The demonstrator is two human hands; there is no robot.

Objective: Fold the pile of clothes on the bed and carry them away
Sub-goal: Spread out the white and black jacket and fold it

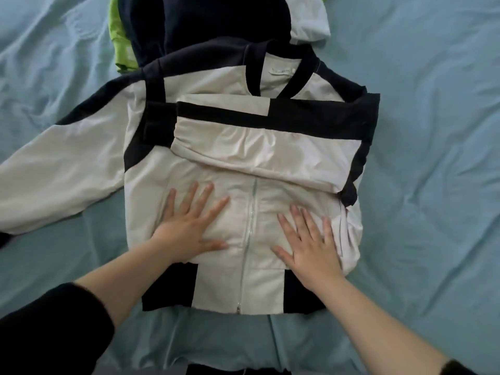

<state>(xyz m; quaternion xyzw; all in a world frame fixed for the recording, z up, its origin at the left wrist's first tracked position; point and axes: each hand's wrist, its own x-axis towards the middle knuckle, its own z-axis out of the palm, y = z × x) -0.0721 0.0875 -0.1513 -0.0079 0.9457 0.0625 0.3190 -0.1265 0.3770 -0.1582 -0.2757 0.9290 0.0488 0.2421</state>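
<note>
A cream and navy zip jacket (pixel 270 163) lies front up on the bed, its zipper running down the middle. One sleeve is folded across the chest; the other sleeve (pixel 62 169) stretches out flat to the left. My left hand (pixel 189 223) presses flat on the jacket left of the zipper, fingers spread. Right of the zipper, my right hand (pixel 311 244) lies flat with straight fingers. Behind the jacket sits a pile with a navy garment (pixel 205 25), a lime green one (pixel 120 41) and a pale one (pixel 311 23).
The light blue bedsheet (pixel 433 131) is wrinkled and spreads wide to the right and left of the jacket. A dark sleeve covers my left forearm at the bottom left.
</note>
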